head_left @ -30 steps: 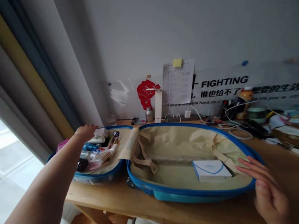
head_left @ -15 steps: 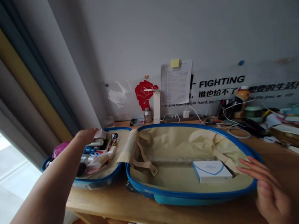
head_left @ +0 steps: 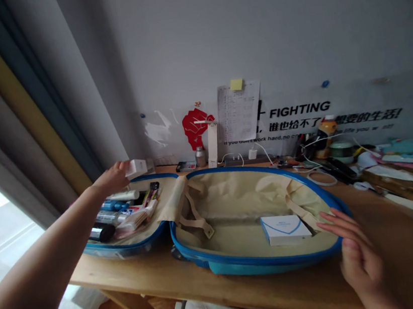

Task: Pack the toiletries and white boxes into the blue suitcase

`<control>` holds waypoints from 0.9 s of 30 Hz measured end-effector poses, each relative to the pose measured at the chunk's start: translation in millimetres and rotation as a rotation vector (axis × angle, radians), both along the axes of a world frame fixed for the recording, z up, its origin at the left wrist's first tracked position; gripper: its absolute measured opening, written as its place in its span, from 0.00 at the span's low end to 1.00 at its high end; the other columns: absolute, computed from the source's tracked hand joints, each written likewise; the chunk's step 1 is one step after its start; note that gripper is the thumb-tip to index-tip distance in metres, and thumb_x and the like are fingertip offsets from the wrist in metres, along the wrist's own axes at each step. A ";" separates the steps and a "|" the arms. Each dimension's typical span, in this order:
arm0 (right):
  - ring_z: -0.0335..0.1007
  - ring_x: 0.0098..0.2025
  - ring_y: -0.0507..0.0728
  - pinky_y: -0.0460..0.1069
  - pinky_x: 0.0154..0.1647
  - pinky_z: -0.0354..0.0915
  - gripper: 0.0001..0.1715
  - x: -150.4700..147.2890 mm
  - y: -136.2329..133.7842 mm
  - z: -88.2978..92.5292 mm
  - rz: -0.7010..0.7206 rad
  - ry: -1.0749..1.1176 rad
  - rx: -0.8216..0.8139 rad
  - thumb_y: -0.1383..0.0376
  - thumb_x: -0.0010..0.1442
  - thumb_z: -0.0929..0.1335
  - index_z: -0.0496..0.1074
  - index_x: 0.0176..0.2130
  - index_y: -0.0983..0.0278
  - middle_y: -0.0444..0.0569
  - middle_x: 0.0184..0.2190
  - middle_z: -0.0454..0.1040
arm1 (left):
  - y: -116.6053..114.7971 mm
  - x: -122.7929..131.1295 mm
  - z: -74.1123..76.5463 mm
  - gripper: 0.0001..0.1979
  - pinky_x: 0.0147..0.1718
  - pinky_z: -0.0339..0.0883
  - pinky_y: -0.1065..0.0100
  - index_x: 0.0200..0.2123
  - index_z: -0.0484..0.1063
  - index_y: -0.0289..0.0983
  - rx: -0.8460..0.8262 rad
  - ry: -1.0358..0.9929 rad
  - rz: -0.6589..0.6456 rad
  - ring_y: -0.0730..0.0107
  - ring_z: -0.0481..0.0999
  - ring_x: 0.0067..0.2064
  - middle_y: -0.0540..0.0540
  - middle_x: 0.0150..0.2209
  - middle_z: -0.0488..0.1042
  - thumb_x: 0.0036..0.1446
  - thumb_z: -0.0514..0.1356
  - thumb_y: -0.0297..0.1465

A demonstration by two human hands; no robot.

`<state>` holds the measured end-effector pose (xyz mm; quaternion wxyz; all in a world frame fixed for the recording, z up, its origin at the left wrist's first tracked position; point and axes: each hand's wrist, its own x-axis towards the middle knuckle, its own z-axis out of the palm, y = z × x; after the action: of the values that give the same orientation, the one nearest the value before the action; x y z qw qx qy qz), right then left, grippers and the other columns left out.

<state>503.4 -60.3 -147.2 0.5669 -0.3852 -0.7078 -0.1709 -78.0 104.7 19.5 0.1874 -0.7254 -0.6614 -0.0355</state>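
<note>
The small white box [head_left: 138, 167] is up in the air near the far edge of the left half of the open suitcase [head_left: 244, 266], one end pinched in the fingers of the left hand [head_left: 111, 176] (the thumb is hidden, so I cannot tell how firm the grip is). Held that way, it could tip and slip if the pinch is loose, hitting the white tube [head_left: 124, 196] or falling onto the counter [head_left: 149, 273]. The right hand [head_left: 356, 249], fingers slightly spread and gripping nothing, is at the right-hand rim; leaning there might jolt the flat white box [head_left: 285, 228], lying unstrapped inside.
</note>
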 end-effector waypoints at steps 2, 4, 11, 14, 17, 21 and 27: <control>0.71 0.59 0.65 0.64 0.55 0.69 0.23 -0.6 0.1 0.1 -0.011 -0.005 0.000 0.62 0.71 0.56 0.77 0.46 0.62 0.56 0.48 0.79 | -2.2 20.1 14.2 0.30 0.55 0.65 0.57 0.65 0.54 0.24 0.059 0.031 -0.093 0.51 0.72 0.55 0.28 0.58 0.67 0.61 0.54 0.25; 0.71 0.59 0.65 0.65 0.56 0.69 0.23 -1.5 0.1 0.2 -0.022 -0.004 -0.006 0.62 0.71 0.56 0.77 0.45 0.62 0.56 0.48 0.78 | -8.5 49.8 28.3 0.32 0.59 0.62 0.53 0.68 0.50 0.26 0.138 0.062 -0.239 0.49 0.69 0.58 0.29 0.60 0.65 0.63 0.53 0.29; 0.72 0.57 0.64 0.64 0.56 0.69 0.23 -5.2 -1.7 1.1 -0.002 0.056 0.000 0.60 0.71 0.57 0.78 0.43 0.61 0.55 0.46 0.79 | -65.7 185.8 38.6 0.38 0.58 0.65 0.59 0.72 0.40 0.31 0.028 -0.033 -0.776 0.52 0.69 0.60 0.32 0.59 0.64 0.63 0.51 0.32; 0.72 0.58 0.65 0.64 0.55 0.69 0.23 -5.6 -3.3 1.6 -0.018 0.052 -0.020 0.60 0.71 0.57 0.78 0.44 0.61 0.55 0.45 0.79 | -84.8 227.3 19.3 0.41 0.56 0.66 0.60 0.73 0.38 0.35 -0.188 -0.078 -0.894 0.53 0.71 0.58 0.34 0.59 0.64 0.61 0.53 0.32; 0.71 0.58 0.65 0.65 0.55 0.69 0.23 -5.8 -4.4 2.2 -0.025 0.041 -0.028 0.61 0.71 0.56 0.77 0.43 0.62 0.56 0.45 0.79 | -91.8 252.2 -4.1 0.39 0.53 0.68 0.60 0.72 0.41 0.34 -0.373 -0.097 -0.958 0.54 0.74 0.56 0.33 0.58 0.66 0.62 0.54 0.32; 0.71 0.58 0.64 0.65 0.56 0.69 0.23 -6.8 -4.6 3.6 -0.020 0.038 -0.022 0.61 0.71 0.56 0.77 0.44 0.62 0.56 0.45 0.79 | -91.0 268.8 -29.7 0.38 0.51 0.68 0.64 0.70 0.46 0.28 -0.538 -0.069 -0.952 0.54 0.76 0.54 0.30 0.57 0.67 0.62 0.57 0.33; 0.71 0.59 0.64 0.64 0.56 0.68 0.22 -7.7 -5.0 4.7 0.001 0.037 -0.019 0.63 0.71 0.56 0.77 0.44 0.62 0.55 0.46 0.79 | -86.3 275.3 -43.5 0.35 0.51 0.68 0.67 0.69 0.50 0.32 -0.538 0.019 -0.903 0.57 0.77 0.55 0.34 0.57 0.69 0.63 0.59 0.34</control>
<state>495.7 -65.3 -142.4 0.5763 -0.3932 -0.6991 -0.1568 197.2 18.4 -24.0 -0.0336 -0.9610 -0.2669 0.0647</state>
